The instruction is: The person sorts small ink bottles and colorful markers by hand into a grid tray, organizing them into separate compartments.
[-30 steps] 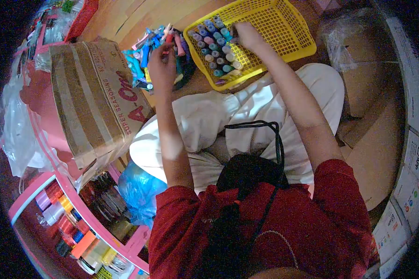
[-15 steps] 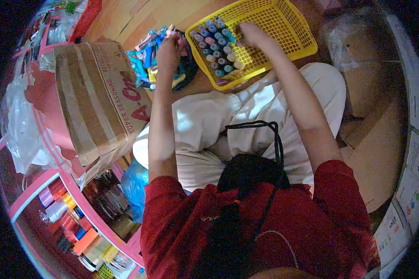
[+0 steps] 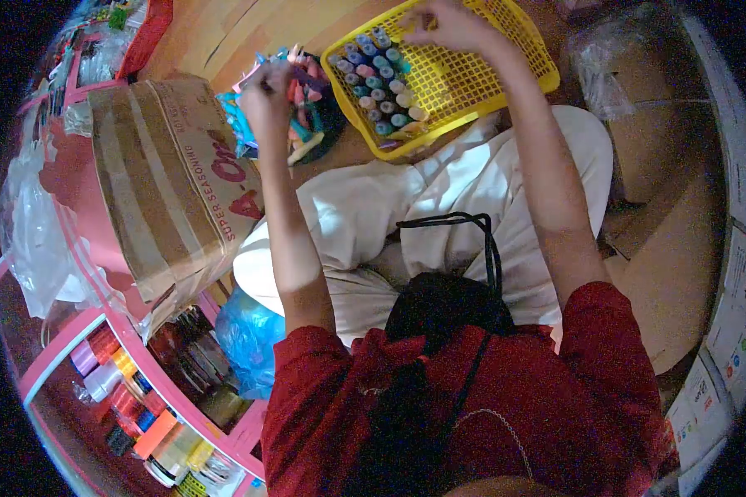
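Observation:
My left hand (image 3: 265, 95) is over a dark round container (image 3: 333, 124) heaped with colourful marker-like sticks (image 3: 307, 124), mostly blue, teal and pink. Its fingers curl down at the pile, and whatever is in them is hidden. A dark purple stick (image 3: 311, 80) lies just right of that hand. Above the far side of a yellow plastic basket (image 3: 472, 108), my right hand (image 3: 452, 26) has its fingers apart, with nothing visible in them. Rows of upright capped markers (image 3: 377, 83), in blue, grey, teal and pink, fill the basket's left part.
A taped cardboard box (image 3: 162, 174) stands left of the container. Below it, a pink shelf (image 3: 133, 331) holds ribbon spools (image 3: 124, 398) near a blue plastic bag (image 3: 253, 340). More cardboard (image 3: 671, 166) and white printed boxes (image 3: 704, 406) line the right side.
My left hand has shifted left over the pile. My right hand has lifted away from the markers toward the basket's far rim, its fingers now apart.

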A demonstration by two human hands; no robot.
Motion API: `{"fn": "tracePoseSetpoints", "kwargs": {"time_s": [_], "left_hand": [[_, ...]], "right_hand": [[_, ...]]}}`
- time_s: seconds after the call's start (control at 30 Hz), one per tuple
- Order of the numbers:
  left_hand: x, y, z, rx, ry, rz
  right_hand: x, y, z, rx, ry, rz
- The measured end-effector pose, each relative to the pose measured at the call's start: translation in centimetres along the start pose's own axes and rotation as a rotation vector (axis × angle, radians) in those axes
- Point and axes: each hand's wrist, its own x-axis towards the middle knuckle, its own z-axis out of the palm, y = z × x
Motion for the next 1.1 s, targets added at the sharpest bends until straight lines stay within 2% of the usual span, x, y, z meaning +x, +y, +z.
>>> {"fn": "tracePoseSetpoints", "kwargs": {"time_s": [0.07, 0.1, 0.2, 0.3, 0.4, 0.43, 0.5, 0.53, 0.57, 0.63, 0.7, 0.8, 0.9, 1.1], "left_hand": [[0.0, 4.9, -2.9, -0.146, 0.072, -0.115], [0.5, 4.6, -3.1, -0.211, 0.062, -0.111], [0.4, 8.8, -3.7, -0.553, -0.104, -0.002], [0.1, 10.0, -1.7, -0.460, -0.181, 0.007], [-0.6, 10.3, 0.7, -0.579, -0.221, -0.002], [-1.1, 11.0, 1.1, -0.631, -0.237, 0.041], [-2.0, 9.8, 2.5, -0.416, -0.278, 0.124], [-2.5, 9.5, 3.0, -0.308, -0.297, 0.166], [-3.0, 9.2, 3.3, -0.211, -0.371, 0.080], [-4.0, 8.3, 4.3, -0.132, -0.366, 0.170], [-4.4, 7.8, 4.8, -0.109, -0.365, 0.209], [-4.6, 7.5, 5.1, -0.134, -0.373, 0.201], [-4.4, 7.2, 5.3, -0.123, -0.384, 0.207], [-4.6, 7.3, 5.4, -0.159, -0.339, 0.224]], "right_hand": [[-0.4, -4.1, -2.0, 0.189, -0.076, -0.009], [-0.8, -6.2, -2.6, 0.282, -0.111, -0.014], [-1.8, -9.4, -2.4, 0.298, -0.075, -0.267], [-1.7, -10.0, -2.6, 0.111, -0.143, -0.266], [-1.5, -7.2, -1.1, 0.238, -0.134, -0.246], [-1.5, -6.4, -1.1, 0.132, -0.151, -0.165], [-1.6, -5.1, -1.3, -0.081, -0.184, -0.003], [-1.5, -4.4, -1.0, -0.152, -0.188, 0.014], [-1.4, -3.6, -0.4, -0.222, -0.192, 0.032], [-1.7, -1.7, 1.1, -0.281, -0.164, -0.007], [-2.2, -0.2, 2.4, -0.268, -0.103, -0.127], [-2.0, 0.7, 4.0, -0.330, -0.194, -0.092], [-2.3, 1.9, 5.9, -0.293, -0.056, -0.161], [-1.7, 3.7, 7.2, -0.275, -0.092, -0.068]]}}
